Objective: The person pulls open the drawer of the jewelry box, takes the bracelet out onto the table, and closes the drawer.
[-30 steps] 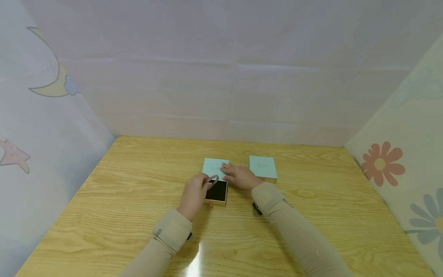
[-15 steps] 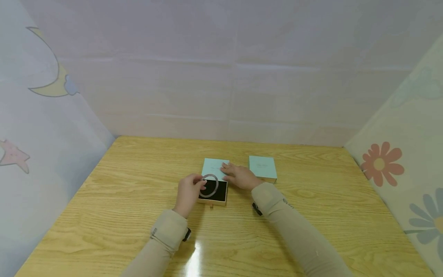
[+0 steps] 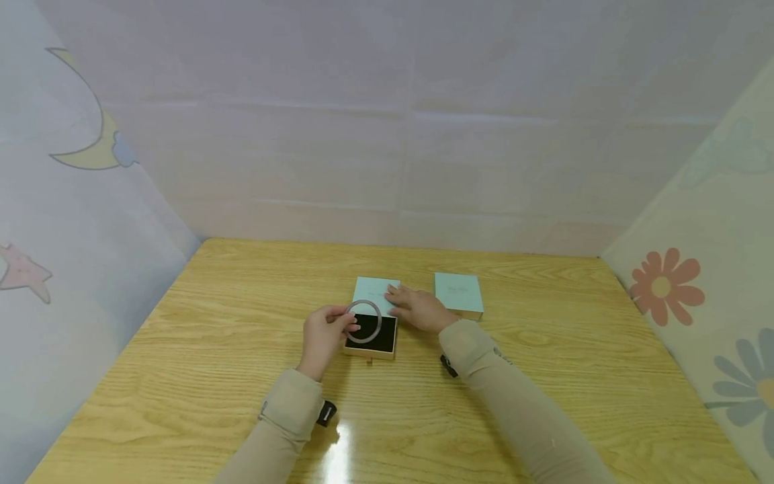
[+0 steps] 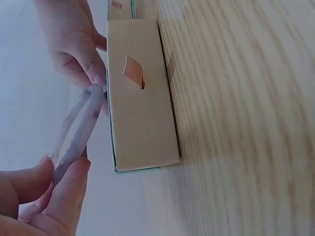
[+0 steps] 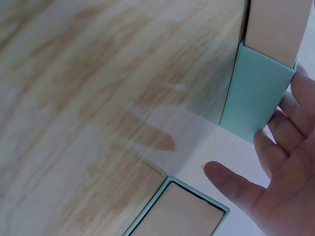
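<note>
Between thumb and fingers, my left hand (image 3: 322, 338) pinches a pale purple-grey bangle (image 4: 83, 128), tilted up above the pulled-out drawer of a small gift box. Black padding lines the drawer (image 3: 387, 337), and its beige front carries a small orange pull tab (image 4: 133, 71). The drawer's light-blue sleeve (image 3: 367, 289) lies behind it on the table. My right hand (image 3: 421, 310) rests on the right part of that sleeve with fingers spread out. In the right wrist view the fingertips (image 5: 262, 140) touch the sleeve's top edge.
A second light-blue box (image 3: 458, 290), its drawer in, stands to the right of my right hand. The wooden table (image 3: 242, 316) meets a cloth wall (image 3: 399, 168) at the back, with printed cloth on both sides.
My left hand has moved left and slightly toward me, turning the bangle from nearly edge-on to face-on. More of the drawer shows. My right hand has stayed on the sleeve.
</note>
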